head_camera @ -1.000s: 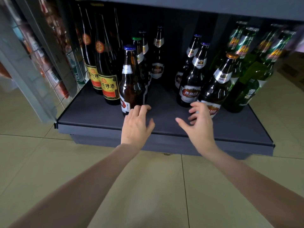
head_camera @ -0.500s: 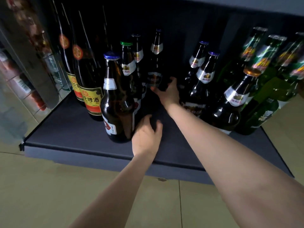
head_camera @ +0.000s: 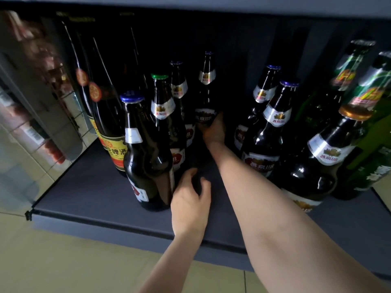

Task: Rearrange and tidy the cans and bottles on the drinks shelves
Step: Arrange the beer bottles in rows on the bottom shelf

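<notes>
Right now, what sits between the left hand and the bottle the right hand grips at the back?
Only bare shelf, in the head view, between the left hand and the back bottle in the right hand.

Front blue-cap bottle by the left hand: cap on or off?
On. The front bottle stands upright with its blue cap seated on the neck; the left hand rests beside its base.

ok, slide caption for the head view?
Right hand grips a rear beer bottle; left hand rests by the blue-capped front bottle.
</notes>
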A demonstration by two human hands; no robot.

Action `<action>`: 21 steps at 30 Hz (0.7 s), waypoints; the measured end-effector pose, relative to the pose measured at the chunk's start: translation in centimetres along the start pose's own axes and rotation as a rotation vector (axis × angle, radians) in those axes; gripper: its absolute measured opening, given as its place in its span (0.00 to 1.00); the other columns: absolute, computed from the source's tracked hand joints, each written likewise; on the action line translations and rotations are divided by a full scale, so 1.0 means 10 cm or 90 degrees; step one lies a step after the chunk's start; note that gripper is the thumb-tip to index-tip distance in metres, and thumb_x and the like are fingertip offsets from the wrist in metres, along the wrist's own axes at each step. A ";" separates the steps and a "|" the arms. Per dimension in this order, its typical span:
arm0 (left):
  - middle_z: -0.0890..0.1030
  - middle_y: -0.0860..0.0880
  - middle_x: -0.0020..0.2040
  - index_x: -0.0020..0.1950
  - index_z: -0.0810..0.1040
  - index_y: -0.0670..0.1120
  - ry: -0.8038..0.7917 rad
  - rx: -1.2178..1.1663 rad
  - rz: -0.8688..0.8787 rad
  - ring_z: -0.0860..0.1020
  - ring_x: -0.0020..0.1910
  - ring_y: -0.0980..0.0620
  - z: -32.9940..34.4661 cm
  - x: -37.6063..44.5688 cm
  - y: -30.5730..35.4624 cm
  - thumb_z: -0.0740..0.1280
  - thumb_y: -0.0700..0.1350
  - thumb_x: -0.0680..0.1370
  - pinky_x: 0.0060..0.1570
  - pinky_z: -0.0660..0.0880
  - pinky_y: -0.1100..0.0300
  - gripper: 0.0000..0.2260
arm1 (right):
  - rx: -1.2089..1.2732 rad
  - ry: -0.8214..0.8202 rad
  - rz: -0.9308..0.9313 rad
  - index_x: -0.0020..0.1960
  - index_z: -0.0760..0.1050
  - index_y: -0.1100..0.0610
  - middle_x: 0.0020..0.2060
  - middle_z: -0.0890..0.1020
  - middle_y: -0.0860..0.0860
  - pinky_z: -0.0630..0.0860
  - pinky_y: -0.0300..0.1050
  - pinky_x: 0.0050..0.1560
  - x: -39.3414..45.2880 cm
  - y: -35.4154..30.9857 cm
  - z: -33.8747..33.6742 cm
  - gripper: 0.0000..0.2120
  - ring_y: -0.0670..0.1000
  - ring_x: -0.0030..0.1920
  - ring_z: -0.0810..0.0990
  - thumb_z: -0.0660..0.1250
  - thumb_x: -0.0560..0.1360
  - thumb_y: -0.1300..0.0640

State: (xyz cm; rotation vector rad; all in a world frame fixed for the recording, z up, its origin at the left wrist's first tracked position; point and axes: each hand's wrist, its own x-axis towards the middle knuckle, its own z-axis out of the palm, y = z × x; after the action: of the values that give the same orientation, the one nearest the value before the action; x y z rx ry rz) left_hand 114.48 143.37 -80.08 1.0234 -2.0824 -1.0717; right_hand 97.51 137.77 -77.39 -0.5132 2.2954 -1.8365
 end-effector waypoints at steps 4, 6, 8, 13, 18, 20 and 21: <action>0.78 0.48 0.60 0.65 0.72 0.48 0.003 -0.013 -0.019 0.74 0.60 0.48 0.00 0.00 0.01 0.61 0.47 0.78 0.53 0.68 0.62 0.16 | -0.017 0.059 -0.010 0.69 0.62 0.63 0.62 0.75 0.60 0.65 0.31 0.52 -0.23 0.04 -0.04 0.29 0.55 0.63 0.74 0.70 0.72 0.62; 0.78 0.47 0.60 0.66 0.72 0.47 0.001 -0.031 -0.014 0.74 0.60 0.47 -0.01 -0.02 0.02 0.61 0.46 0.78 0.55 0.68 0.61 0.16 | -0.010 0.077 -0.021 0.69 0.63 0.62 0.62 0.75 0.60 0.67 0.37 0.58 -0.35 0.08 -0.11 0.30 0.56 0.63 0.74 0.72 0.71 0.61; 0.77 0.46 0.61 0.66 0.71 0.46 -0.002 -0.041 -0.013 0.73 0.62 0.46 -0.01 -0.03 0.02 0.60 0.45 0.78 0.56 0.68 0.60 0.16 | -0.011 0.078 -0.015 0.70 0.61 0.61 0.63 0.74 0.60 0.68 0.43 0.62 -0.46 0.11 -0.20 0.33 0.56 0.64 0.73 0.73 0.70 0.60; 0.76 0.44 0.64 0.68 0.69 0.44 -0.003 -0.043 -0.004 0.72 0.63 0.44 -0.03 -0.02 0.02 0.59 0.42 0.79 0.58 0.67 0.59 0.17 | -0.066 0.107 -0.029 0.71 0.60 0.63 0.64 0.74 0.59 0.65 0.36 0.60 -0.66 0.09 -0.29 0.36 0.55 0.64 0.72 0.74 0.69 0.59; 0.75 0.44 0.64 0.69 0.68 0.44 -0.012 -0.037 -0.012 0.72 0.63 0.43 -0.04 -0.02 0.03 0.58 0.43 0.79 0.57 0.68 0.57 0.17 | -0.091 0.068 0.013 0.74 0.54 0.62 0.66 0.71 0.60 0.65 0.39 0.62 -0.69 0.03 -0.29 0.38 0.56 0.67 0.70 0.72 0.71 0.60; 0.75 0.43 0.64 0.69 0.68 0.44 -0.016 -0.031 -0.012 0.72 0.62 0.43 -0.05 -0.02 0.04 0.58 0.43 0.79 0.57 0.68 0.57 0.17 | -0.117 0.044 0.032 0.75 0.51 0.61 0.68 0.69 0.59 0.64 0.41 0.64 -0.75 0.02 -0.35 0.39 0.56 0.69 0.68 0.71 0.72 0.60; 0.75 0.43 0.63 0.69 0.68 0.44 -0.018 -0.030 -0.011 0.72 0.62 0.42 -0.06 -0.02 0.05 0.58 0.43 0.80 0.56 0.68 0.57 0.17 | -0.122 0.031 0.038 0.75 0.51 0.60 0.69 0.68 0.58 0.63 0.41 0.65 -0.81 0.02 -0.38 0.40 0.55 0.70 0.67 0.71 0.72 0.61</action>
State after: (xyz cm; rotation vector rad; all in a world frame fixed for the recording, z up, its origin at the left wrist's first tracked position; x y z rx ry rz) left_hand 114.89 143.51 -79.42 1.0112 -2.0637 -1.1454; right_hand 103.73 144.22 -77.46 -0.4242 2.5050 -1.6303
